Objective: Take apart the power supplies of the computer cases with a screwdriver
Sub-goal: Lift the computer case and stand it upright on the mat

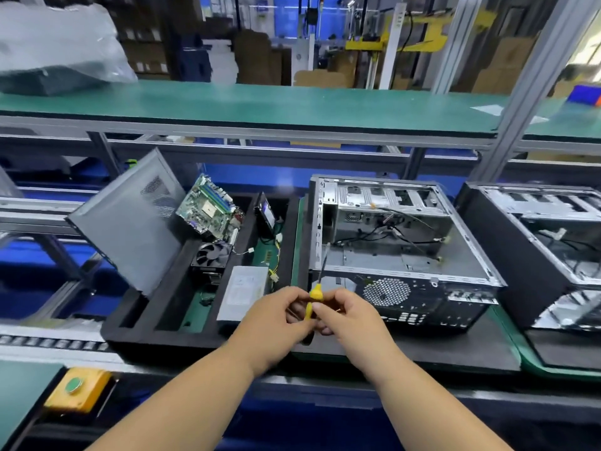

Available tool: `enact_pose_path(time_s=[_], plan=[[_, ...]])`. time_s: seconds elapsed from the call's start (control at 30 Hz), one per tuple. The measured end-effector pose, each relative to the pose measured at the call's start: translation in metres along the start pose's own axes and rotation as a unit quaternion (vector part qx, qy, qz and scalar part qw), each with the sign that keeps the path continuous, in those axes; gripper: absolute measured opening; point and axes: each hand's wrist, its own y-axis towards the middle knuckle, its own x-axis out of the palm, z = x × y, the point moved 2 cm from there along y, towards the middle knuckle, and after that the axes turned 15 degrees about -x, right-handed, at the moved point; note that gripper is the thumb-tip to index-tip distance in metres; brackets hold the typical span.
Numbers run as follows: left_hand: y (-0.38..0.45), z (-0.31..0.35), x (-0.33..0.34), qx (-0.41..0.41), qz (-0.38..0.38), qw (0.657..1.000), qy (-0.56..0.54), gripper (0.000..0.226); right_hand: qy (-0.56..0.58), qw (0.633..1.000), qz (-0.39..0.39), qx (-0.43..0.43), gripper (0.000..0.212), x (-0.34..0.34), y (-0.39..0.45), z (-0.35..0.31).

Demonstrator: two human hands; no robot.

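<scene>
Fingers of left hand and right hand: both curled round the yellow screwdriver, held before the open computer case. Power supply: apparently already out, lying in the foam tray with motherboard and fan. Second case: seemingly untouched.

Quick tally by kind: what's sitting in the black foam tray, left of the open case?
Side panel: 1
Motherboard: 1
Cooler fan: 1
Power supply: 1
Drive: 1
Total: 5
</scene>
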Motion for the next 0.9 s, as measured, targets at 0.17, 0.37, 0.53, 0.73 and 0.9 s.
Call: enact_pose_path(time_s=[0.17,0.37,0.53,0.73,0.9], plan=[[0.031,-0.027,-0.042,-0.111,0.126,0.986,0.009,0.026,-0.043,0.999,-0.018,-0.019,0.013,-0.002,0.019,0.009],[0.069,-0.054,-0.075,-0.207,0.136,0.966,0.076,0.023,-0.057,0.998,-0.004,-0.04,0.025,-0.001,0.039,0.004],[0.107,-0.052,-0.034,-0.21,0.091,0.94,0.253,0.017,-0.062,0.995,-0.006,-0.077,0.027,0.004,0.06,-0.007],[0.132,-0.047,0.004,-0.223,0.05,0.883,0.409,0.018,-0.059,0.995,-0.012,-0.082,0.024,0.007,0.072,-0.01],[0.138,-0.052,0.016,-0.242,0.027,0.869,0.43,0.023,-0.054,0.996,-0.005,-0.07,0.028,-0.002,0.072,-0.008]])
